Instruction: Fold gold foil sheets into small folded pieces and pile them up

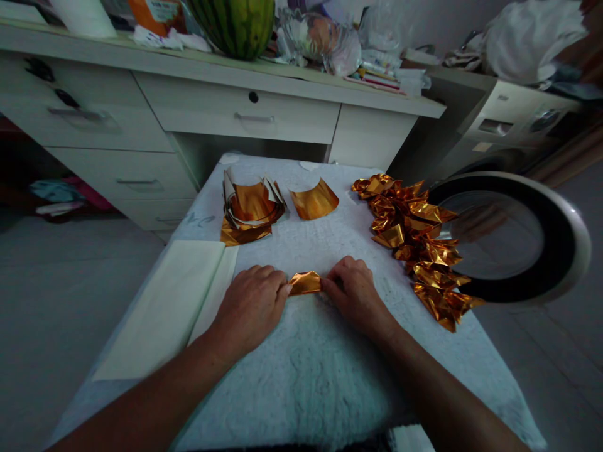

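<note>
A small piece of shiny orange-gold foil paper [305, 283], rolled or folded over, lies flat on the cloth-covered table [325, 364]. Its left end is pinched by my left hand [257, 301], fingers closed. At the right end my right hand [353, 292] grips it the same way. Just beyond the hands rests a single curled foil sheet [315, 199]. To its left stands a curled stack of foil sheets [252, 204] with pale backs. Along the table's right side runs a heap of folded, crumpled foil pieces [414, 238].
Pale paper sheets [164, 307] lie at the table's left. Behind stands a white desk with drawers [249, 116], carrying a watermelon [233, 25] and a glass bowl [306, 34]. An open washing machine door [577, 245] juts close to the table's right edge.
</note>
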A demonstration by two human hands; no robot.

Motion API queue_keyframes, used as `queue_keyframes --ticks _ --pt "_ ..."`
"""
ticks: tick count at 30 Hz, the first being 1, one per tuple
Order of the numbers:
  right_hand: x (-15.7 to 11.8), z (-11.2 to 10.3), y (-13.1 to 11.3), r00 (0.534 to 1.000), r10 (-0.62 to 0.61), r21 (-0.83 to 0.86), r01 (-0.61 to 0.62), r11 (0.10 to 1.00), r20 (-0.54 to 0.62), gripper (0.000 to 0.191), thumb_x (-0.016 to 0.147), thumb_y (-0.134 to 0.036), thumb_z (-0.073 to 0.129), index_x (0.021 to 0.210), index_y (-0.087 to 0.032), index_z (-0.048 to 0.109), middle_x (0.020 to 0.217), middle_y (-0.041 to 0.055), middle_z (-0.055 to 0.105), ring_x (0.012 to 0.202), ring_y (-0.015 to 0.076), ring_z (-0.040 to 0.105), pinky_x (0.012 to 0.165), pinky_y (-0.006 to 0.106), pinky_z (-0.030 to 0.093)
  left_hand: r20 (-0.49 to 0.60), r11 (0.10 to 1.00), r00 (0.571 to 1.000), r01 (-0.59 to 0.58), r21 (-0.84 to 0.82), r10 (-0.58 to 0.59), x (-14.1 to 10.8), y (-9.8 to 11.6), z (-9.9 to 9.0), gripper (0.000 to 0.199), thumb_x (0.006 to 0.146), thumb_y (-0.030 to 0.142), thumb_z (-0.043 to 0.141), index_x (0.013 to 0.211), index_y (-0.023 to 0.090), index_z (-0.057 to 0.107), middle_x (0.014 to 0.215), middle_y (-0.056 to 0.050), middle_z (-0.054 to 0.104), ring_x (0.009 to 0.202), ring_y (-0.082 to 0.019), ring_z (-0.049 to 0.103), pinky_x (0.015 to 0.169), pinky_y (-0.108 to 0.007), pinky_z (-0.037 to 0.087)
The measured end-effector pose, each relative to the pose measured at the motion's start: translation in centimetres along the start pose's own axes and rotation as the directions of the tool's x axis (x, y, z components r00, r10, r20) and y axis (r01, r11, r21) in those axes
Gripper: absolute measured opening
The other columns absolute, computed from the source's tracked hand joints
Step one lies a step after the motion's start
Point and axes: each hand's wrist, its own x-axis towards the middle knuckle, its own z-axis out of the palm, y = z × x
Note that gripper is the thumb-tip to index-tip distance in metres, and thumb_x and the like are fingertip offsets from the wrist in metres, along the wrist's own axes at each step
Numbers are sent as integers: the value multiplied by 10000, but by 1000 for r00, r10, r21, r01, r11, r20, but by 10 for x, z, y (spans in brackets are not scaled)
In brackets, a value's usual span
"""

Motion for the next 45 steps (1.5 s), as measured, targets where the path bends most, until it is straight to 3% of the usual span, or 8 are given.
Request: queue_keyframes --ticks 19,29,34,38,41,45 --pt "2 7 1 998 14 -33 -15 999 -54 172 844 -283 677 702 -187 669 814 61 600 802 207 506 723 346 341 -66 994 997 36 101 -29 1 5 1 221 918 267 498 716 204 563 741 -48 635 745 -229 596 682 -366 455" --pt "1 7 1 997 16 -22 -18 1000 -71 173 844 -282 672 696 -193 668 812 59 597 804 204 503 730 349 346 -28 996 999 44 72 -42 1 5 -1 198 923 250 486 735 209 535 755 -50 631 749 -234 596 693 -370 444" --pt "1 7 0 997 18 -36 -20 999 -71 177 849 -274 665 693 -190 652 824 68 595 819 215 499 735 354 345 -13 996 996 83 -14 -83 0 5 -1 33 902 205 516 897 192 546 810 -57 645 779 -255 601 707 -383 435" --pt "0 9 0 996 22 -34 -25 999 -90 99 839 -257 682 788 -186 636 864 64 591 838 219 493 747 347 348 -10 991 999 43 -128 -44 1 0 3 149 909 161 496 1023 218 575 912 -43 652 893 -255 598 785 -391 426" --pt "-1 9 -1 992 -62 -5 61 998 -107 80 853 -166 652 924 -201 656 940 57 605 901 223 489 777 342 341 -12 974 1000 17 -226 -20 2 -4 6 204 908 140 481 1011 242 624 927 -33 617 924 -233 578 807 -371 424" --pt "-1 9 -3 966 -257 29 257 966 -17 208 905 -76 529 881 -215 681 892 29 624 863 189 495 790 330 335 1 955 1000 14 -296 -14 5 -8 7 229 903 138 476 1008 237 654 933 -36 591 944 -224 565 822 -360 426"
